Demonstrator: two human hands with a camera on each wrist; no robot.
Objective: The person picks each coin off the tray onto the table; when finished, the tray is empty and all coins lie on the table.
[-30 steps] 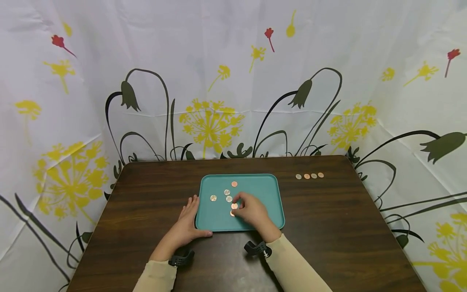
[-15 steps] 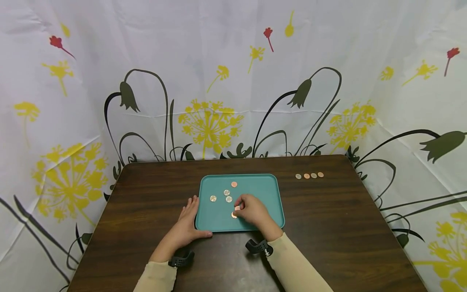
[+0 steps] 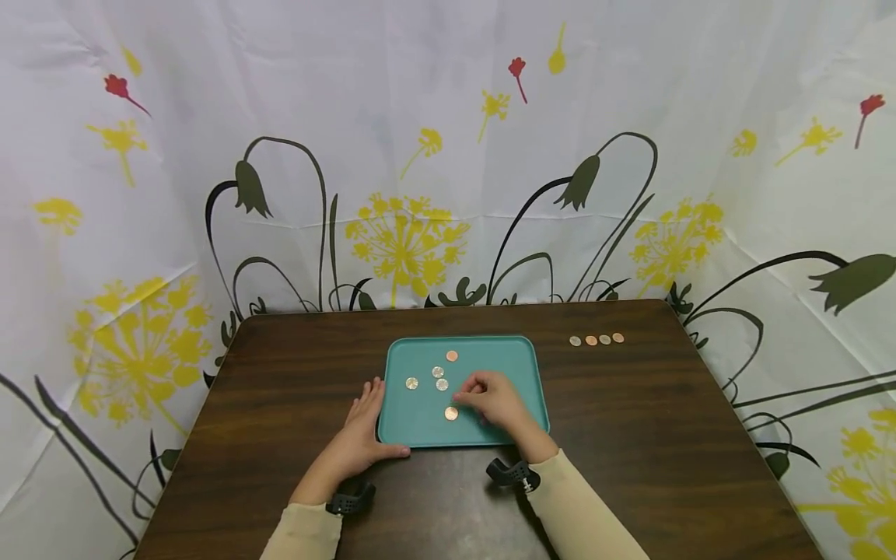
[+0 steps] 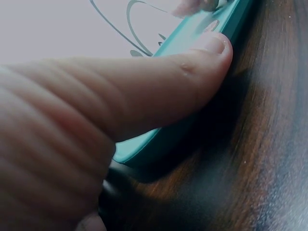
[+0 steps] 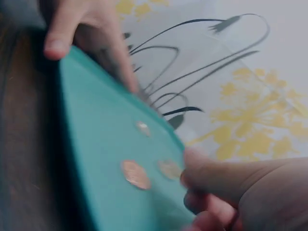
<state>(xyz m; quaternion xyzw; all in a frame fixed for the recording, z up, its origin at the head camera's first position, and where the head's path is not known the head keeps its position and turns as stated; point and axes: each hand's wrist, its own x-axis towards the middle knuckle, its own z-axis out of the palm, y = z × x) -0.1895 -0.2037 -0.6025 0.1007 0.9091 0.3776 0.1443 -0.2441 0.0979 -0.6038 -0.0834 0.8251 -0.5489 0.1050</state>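
The right hand (image 3: pixel 495 401) hangs over the tray (image 3: pixel 514 358) with fingers curled and thumb drawn in to meet them; whether they grip a coin I cannot tell. Just beside the thumb, a copper coin (image 3: pixel 451 414) lies flat on the tray, with 4 more coins (image 3: pixel 442 384) farther back. The left hand (image 3: pixel 360 428) lies spread at the tray's near-left corner, fingers extended. On the table (image 3: pixel 630 435), beyond the tray's right side, 4 coins form a row (image 3: pixel 591 341).
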